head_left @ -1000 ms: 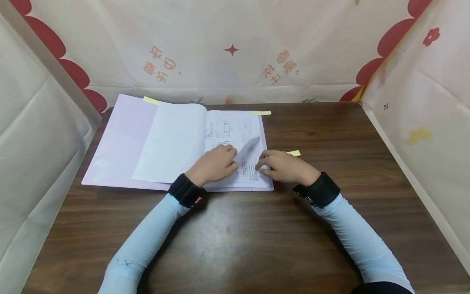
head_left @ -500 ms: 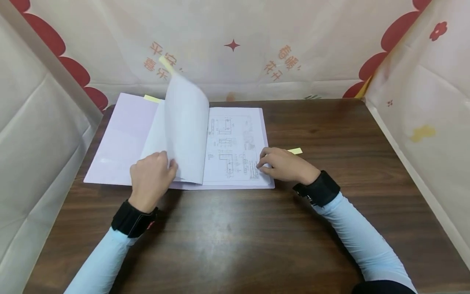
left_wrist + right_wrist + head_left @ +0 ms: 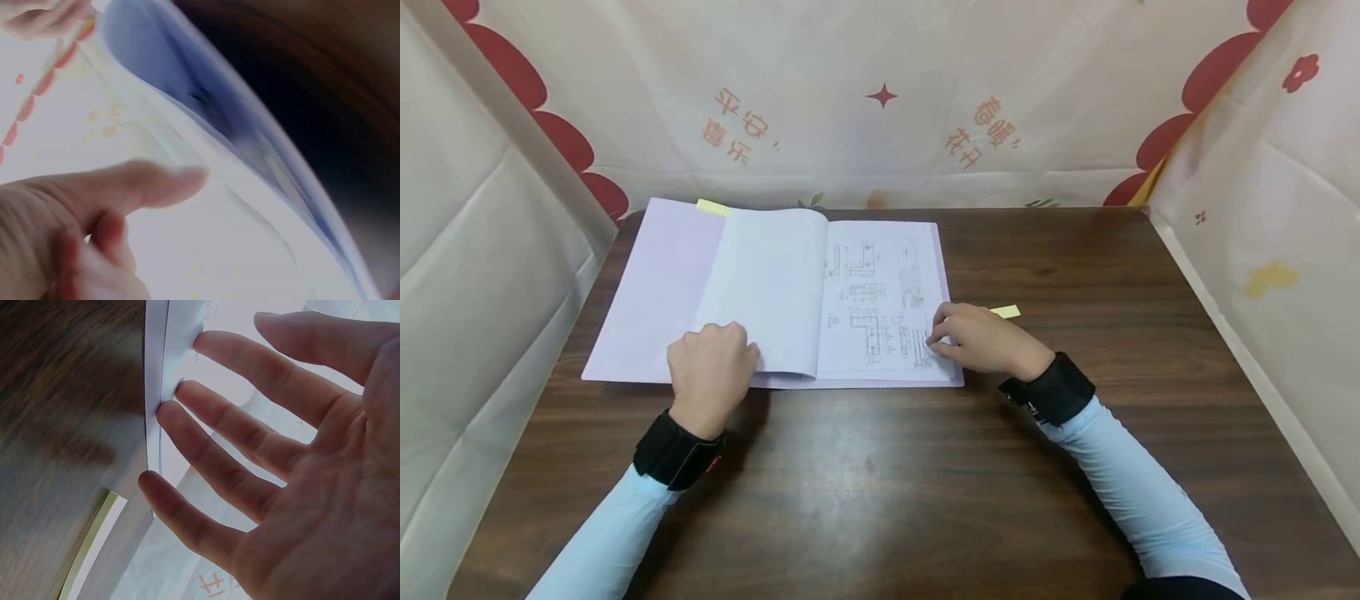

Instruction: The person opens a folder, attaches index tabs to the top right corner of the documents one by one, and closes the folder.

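Observation:
A lilac folder [image 3: 655,292] of loose-bound sheets lies spread out at the back of the table. On its left a turned page [image 3: 775,283] shows its blank side and bulges near the spine. The right page [image 3: 883,346] carries line drawings. My left hand [image 3: 711,371] rests on the lower left edge of the turned pages, thumb extended in the left wrist view, fingers partly bent. My right hand [image 3: 985,337] touches the right page's margin with spread fingertips [image 3: 167,411]. A yellow tab [image 3: 712,207] sticks out at the top left.
Another yellow tab [image 3: 1006,312] shows beside my right hand, over the brown wooden table [image 3: 880,500]. Pale printed cloth [image 3: 880,50] hangs behind the table and along both sides.
My left hand has carried a page over from right to left, moving left and toward me. That page now lies flat, baring another drawing. My right hand has stayed put.

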The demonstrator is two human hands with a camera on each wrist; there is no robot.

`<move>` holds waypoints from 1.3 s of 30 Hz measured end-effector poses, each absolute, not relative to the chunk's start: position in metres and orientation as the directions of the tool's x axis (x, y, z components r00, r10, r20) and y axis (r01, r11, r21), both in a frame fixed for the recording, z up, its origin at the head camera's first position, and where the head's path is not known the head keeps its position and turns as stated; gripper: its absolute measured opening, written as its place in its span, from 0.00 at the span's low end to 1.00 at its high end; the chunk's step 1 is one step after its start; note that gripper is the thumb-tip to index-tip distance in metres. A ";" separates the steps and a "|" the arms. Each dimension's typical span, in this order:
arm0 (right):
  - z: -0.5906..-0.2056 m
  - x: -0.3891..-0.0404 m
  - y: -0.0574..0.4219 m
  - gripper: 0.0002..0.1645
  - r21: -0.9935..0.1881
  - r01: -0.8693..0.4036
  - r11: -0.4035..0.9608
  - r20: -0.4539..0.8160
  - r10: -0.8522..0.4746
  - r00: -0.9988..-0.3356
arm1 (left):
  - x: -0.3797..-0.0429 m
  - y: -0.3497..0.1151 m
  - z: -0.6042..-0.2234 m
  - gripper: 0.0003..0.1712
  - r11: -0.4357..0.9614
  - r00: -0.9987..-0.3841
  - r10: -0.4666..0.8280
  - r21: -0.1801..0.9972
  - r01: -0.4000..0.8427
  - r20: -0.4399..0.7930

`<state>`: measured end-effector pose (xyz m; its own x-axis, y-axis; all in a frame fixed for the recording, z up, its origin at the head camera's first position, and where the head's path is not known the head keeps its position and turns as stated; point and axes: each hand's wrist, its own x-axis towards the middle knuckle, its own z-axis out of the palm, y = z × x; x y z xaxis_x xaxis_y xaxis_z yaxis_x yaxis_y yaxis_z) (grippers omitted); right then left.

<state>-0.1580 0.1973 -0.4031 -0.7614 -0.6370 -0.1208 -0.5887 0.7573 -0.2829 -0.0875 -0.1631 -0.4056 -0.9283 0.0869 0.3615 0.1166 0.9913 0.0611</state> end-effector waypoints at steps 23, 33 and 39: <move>-0.405 -0.159 0.197 0.11 -0.289 -0.575 0.766 -0.121 -0.625 -0.772 | -0.114 -0.132 -0.421 0.28 0.908 -0.903 0.419 -0.032 0.418 0.092; -0.399 -0.161 0.205 0.12 -0.365 -0.537 0.761 -0.100 -0.605 -0.790 | -0.115 -0.094 -0.423 0.26 0.842 -0.838 0.536 -0.142 0.521 0.103; -0.392 -0.178 0.234 0.11 -0.359 -0.430 0.829 0.050 -0.443 -0.895 | -0.114 -0.091 -0.422 0.27 0.844 -0.841 0.532 -0.133 0.519 0.092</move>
